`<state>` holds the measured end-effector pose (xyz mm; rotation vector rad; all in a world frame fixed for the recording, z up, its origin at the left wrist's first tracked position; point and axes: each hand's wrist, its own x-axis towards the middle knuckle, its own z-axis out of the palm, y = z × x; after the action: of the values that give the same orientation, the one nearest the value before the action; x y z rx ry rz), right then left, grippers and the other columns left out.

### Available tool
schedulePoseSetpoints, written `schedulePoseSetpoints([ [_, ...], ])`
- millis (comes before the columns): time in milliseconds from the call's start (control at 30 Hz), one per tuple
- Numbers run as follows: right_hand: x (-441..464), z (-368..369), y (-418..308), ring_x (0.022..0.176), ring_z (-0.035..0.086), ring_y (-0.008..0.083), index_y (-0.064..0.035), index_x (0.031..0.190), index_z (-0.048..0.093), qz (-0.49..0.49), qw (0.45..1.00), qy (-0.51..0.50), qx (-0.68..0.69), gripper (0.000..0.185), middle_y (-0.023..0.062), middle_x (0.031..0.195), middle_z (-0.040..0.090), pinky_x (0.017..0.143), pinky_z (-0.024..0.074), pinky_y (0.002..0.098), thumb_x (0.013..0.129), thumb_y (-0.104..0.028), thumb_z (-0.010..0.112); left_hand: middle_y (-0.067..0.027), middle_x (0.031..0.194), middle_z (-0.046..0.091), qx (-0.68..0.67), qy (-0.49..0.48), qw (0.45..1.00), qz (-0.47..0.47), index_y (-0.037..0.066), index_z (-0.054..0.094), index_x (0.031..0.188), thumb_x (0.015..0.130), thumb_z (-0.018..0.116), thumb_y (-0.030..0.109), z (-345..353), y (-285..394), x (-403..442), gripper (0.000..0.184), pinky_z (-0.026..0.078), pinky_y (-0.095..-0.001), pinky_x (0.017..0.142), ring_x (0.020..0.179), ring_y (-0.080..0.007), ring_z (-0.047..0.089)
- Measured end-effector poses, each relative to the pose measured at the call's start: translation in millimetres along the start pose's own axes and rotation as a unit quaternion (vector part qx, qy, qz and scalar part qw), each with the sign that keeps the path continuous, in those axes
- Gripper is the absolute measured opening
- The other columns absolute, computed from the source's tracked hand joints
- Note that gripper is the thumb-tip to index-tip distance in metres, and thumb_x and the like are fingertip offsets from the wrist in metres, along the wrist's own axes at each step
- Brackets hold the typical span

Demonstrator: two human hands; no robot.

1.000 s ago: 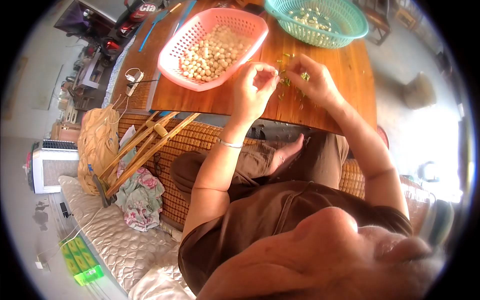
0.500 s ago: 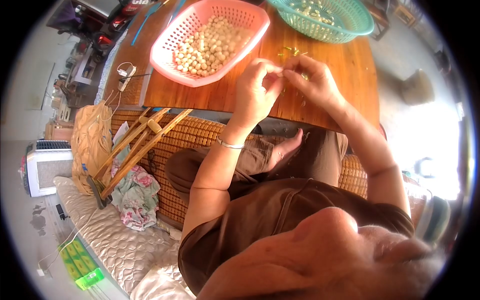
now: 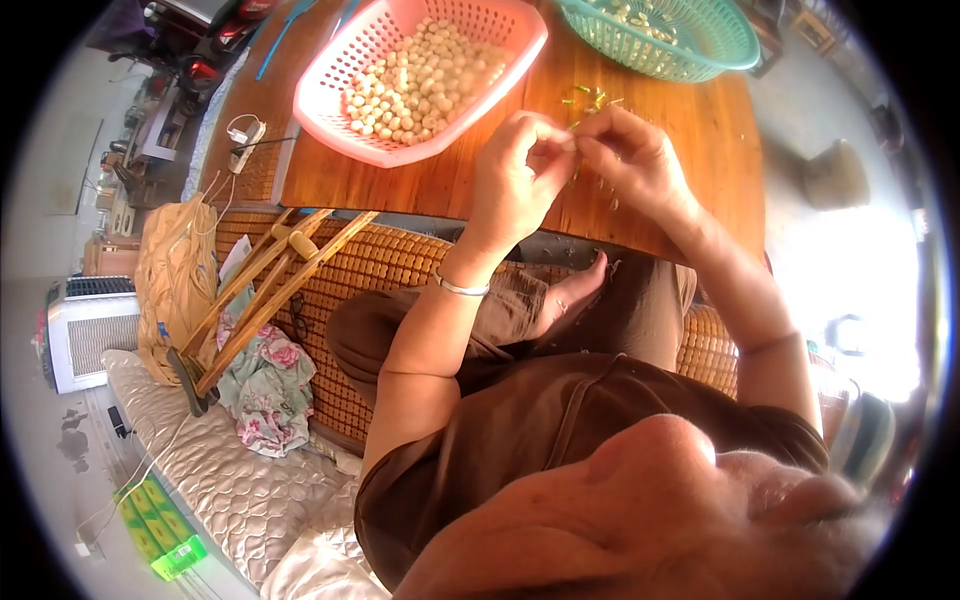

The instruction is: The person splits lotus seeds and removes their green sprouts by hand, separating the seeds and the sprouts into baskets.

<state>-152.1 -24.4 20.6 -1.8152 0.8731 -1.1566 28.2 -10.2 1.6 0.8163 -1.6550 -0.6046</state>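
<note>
Over the near edge of the wooden table, my left hand and my right hand meet fingertip to fingertip. Both are closed in a pinch on a small pale piece that looks like a lotus seed, mostly covered by the fingers. A silver bangle circles my left wrist. Beyond my left hand stands a pink basket holding many round cream lotus seeds. Past my right hand is a green basket with some pale pieces inside. Thin green bits lie on the tabletop just beyond my fingers.
Wooden crutches lean against the table's left end, over a floral cloth. A power strip with cables is at the table's left. My crossed legs rest on a beaded bench mat below the edge.
The whole view has shifted slightly, with the baskets a little higher in it. Both hands stay pinched together, their fingers only slightly changed in position.
</note>
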Motion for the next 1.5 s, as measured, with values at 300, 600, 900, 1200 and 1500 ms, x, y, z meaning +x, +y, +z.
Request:
schedulePoseSetpoints([
  [300,-2,0,-6,0.081,0.067,0.0105,-0.0008,0.096,0.065,0.025,0.999,0.008,-0.038,0.009,0.0038,0.084,0.069,0.072,0.0542,0.0271,0.09,-0.008,0.067,-0.0024,0.092,0.065,-0.14,-0.017,0.983,-0.115,0.0,0.06,0.1,0.086,0.069,-0.007,-1,-2,-4,0.018,0.055,-0.0229,0.074,0.083,-0.0085,0.063],
  [600,-1,0,-8,0.078,0.069,0.0136,-0.0007,0.096,0.066,0.005,0.998,0.015,-0.06,0.01,0.0058,0.086,0.071,0.07,0.0544,0.0277,0.089,-0.008,0.067,-0.0011,0.088,0.066,-0.194,0.01,0.971,-0.139,0.002,0.06,0.094,0.087,0.072,0.0,1,-1,-3,0.014,0.053,-0.0211,0.07,0.077,-0.006,0.062],
  [900,-1,1,-14,0.07,0.068,0.0182,-0.0017,0.09,0.064,-0.067,0.979,0.05,-0.188,0.007,0.0079,0.08,0.07,0.064,0.054,0.031,0.085,-0.005,0.068,-0.0034,0.087,0.066,-0.111,0.004,0.99,-0.086,0.002,0.061,0.095,0.086,0.07,-0.002,2,0,-2,0.013,0.053,-0.0222,0.066,0.077,-0.0084,0.064],
  [1200,0,-1,-13,0.072,0.069,0.0192,-0.0012,0.092,0.064,-0.053,0.982,0.075,-0.166,0.008,0.0082,0.082,0.069,0.066,0.0541,0.0299,0.085,-0.003,0.067,-0.0015,0.089,0.066,-0.201,-0.016,0.966,-0.161,0.0,0.062,0.101,0.092,0.068,0.003,-1,6,-2,0.011,0.051,-0.0212,0.07,0.079,-0.006,0.061],
  [1500,-1,-1,-16,0.072,0.068,0.0191,-0.003,0.095,0.068,-0.082,0.98,0.058,-0.173,0.013,0.0074,0.084,0.069,0.066,0.0543,0.0307,0.082,-0.003,0.072,0.0006,0.096,0.065,-0.176,-0.034,0.972,-0.153,0.003,0.062,0.107,0.092,0.067,0.002,-5,0,-5,0.016,0.05,-0.0208,0.079,0.087,-0.0059,0.06],
])
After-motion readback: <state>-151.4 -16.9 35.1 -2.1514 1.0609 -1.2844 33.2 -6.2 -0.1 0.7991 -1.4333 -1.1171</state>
